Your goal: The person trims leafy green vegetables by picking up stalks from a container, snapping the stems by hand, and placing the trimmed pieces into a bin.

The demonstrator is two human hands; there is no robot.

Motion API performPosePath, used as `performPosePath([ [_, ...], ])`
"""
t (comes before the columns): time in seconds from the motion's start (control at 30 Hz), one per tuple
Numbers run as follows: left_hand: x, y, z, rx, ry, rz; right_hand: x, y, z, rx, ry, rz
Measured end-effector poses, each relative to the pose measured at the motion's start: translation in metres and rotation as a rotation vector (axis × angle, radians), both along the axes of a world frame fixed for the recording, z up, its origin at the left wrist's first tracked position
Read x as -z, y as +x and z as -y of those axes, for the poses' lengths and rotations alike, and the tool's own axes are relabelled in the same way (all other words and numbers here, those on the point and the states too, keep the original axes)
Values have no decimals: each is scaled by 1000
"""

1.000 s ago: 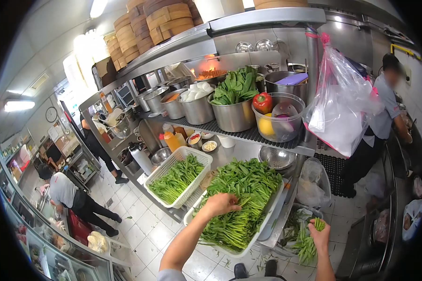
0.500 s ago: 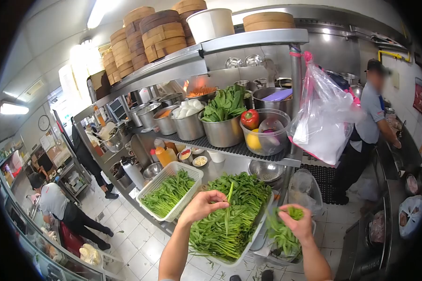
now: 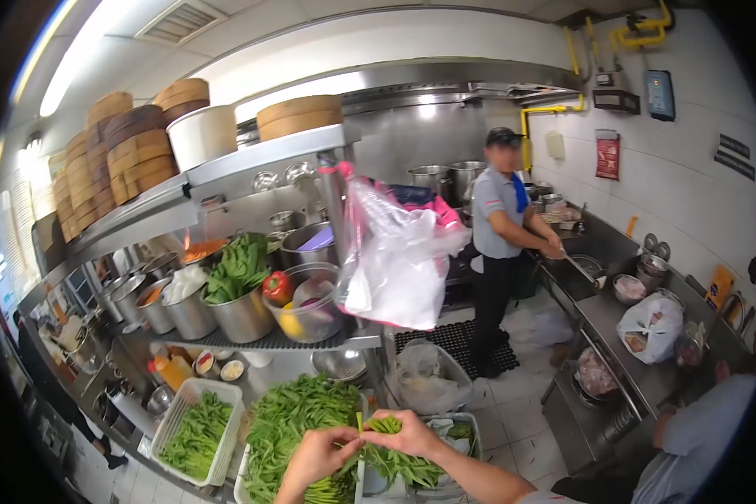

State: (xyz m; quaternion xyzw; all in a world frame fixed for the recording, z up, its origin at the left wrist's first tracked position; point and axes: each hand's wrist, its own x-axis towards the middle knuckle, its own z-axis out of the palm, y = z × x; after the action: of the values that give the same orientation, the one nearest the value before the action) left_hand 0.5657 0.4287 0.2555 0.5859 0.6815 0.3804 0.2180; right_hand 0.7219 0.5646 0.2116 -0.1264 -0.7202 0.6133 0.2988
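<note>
My left hand (image 3: 321,458) and my right hand (image 3: 407,435) meet in front of me, fingertips nearly touching. Thumb and fingers of the left pinch a green vegetable stem (image 3: 359,420) that pokes up between the hands. The right is closed around a small bunch of cut green stems (image 3: 385,425), with leaves hanging below. Under the left hand lies a big pile of leafy greens (image 3: 298,416), which look like water spinach. More leafy greens (image 3: 407,470) sit in a container below the right hand. A white slotted basket (image 3: 234,428) of greens stands to the left.
Above the greens, a metal shelf (image 3: 363,343) carries pots and a clear tub (image 3: 315,323) of peppers. A plastic bag (image 3: 403,269) hangs from its post. One co-worker (image 3: 500,227) stands at the stove; another person (image 3: 701,445) is close at lower right.
My view has swung right, bringing the stove and another person into view. My hands, apart before, have come together, the left-hand stem meeting the bunch in my right hand.
</note>
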Motion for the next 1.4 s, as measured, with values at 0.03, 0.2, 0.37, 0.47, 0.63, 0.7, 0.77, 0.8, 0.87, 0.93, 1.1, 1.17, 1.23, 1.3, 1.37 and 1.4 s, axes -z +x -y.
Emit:
performPosePath([
  [0.03, 1, 6, -3, 16, -22, -2, 7, 6, 0, 28, -15, 41],
  [0.2, 6, 27, -26, 108, -38, -183, 5, 61, -7, 108, -87, 296],
  [0.37, 18, 64, -49, 324, -20, -141, 79, 98, -26, 133, 29, 243],
  [0.47, 44, 88, -59, 395, 17, 219, 84, 122, -21, 139, -51, 268],
  [0.63, 57, 99, -71, 342, -158, 291, 87, 145, -16, 125, -278, 304],
  [0.7, 52, 101, -73, 325, -229, 327, 84, 150, -15, 159, -263, 346],
  [0.77, 57, 103, -76, 345, -178, 302, 86, 157, -23, 130, -312, 373],
  [0.8, 52, 104, -77, 356, -153, 286, 86, 157, -26, 115, -337, 384],
  [0.87, 48, 105, -81, 346, -82, 151, 82, 150, -30, 194, -211, 212],
  [0.93, 70, 102, -88, 365, 95, -33, 82, 153, -35, 148, -230, 128],
  [1.1, 132, 97, -115, 402, 88, -453, 137, 166, -63, 189, -129, 525],
  [1.17, 148, 87, -125, 323, -9, -479, 142, 180, -64, 188, -250, 518],
  [1.23, 155, 72, -133, 270, -112, -467, 147, 189, -61, 211, -313, 497],
  [1.3, 144, 72, -135, 199, -267, -449, 173, 194, -68, 212, -316, 509],
  [1.37, 147, 81, -132, 214, 3, -397, 173, 193, -62, 224, -362, 453],
  [1.4, 146, 85, -134, 217, 143, -371, 164, 188, -63, 240, -323, 452],
])
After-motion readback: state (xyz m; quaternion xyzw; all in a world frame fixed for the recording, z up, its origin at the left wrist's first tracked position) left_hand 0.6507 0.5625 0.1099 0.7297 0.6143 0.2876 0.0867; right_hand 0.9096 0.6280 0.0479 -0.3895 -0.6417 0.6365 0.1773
